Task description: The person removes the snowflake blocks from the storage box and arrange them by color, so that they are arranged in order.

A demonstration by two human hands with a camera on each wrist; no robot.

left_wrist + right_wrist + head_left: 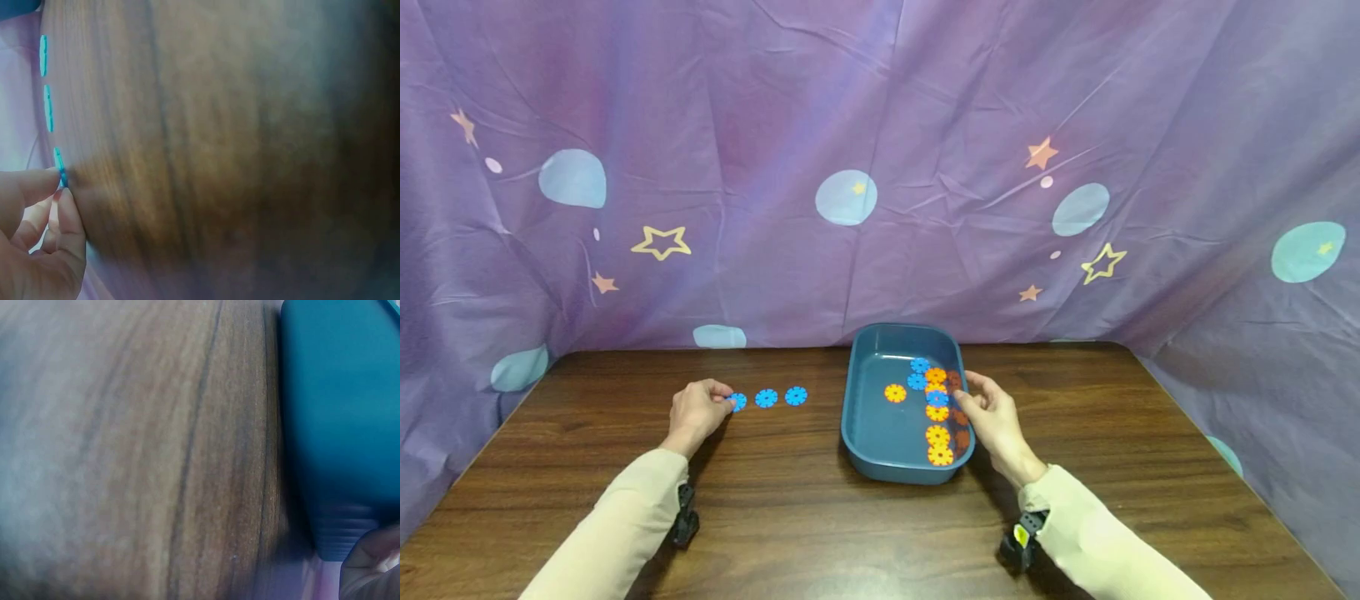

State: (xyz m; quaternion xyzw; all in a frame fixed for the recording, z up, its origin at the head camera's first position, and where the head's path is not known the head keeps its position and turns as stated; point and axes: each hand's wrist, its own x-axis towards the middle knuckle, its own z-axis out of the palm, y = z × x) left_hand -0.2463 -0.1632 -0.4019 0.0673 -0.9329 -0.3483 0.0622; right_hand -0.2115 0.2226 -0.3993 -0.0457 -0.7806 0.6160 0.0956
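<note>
On the table's left side my left hand (700, 411) pinches the edge of a blue snowflake disc (739, 402) between thumb and fingertips. The left wrist view shows this disc (59, 164) edge-on, in line with two more. Those are a middle blue disc (766, 398) and a right-hand blue disc (796, 396), lying flat on the wood. My right hand (997, 419) grips the right rim of a dark teal bin (880, 472). Inside it lie several orange discs (937, 435) and a few blue discs (917, 381), mostly along the right wall.
The brown wooden table (760, 517) reaches back to a purple curtain (775, 167) printed with stars and planets. A single orange disc (895, 393) lies apart near the bin's middle. Its outer wall (340, 425) fills the right of the right wrist view.
</note>
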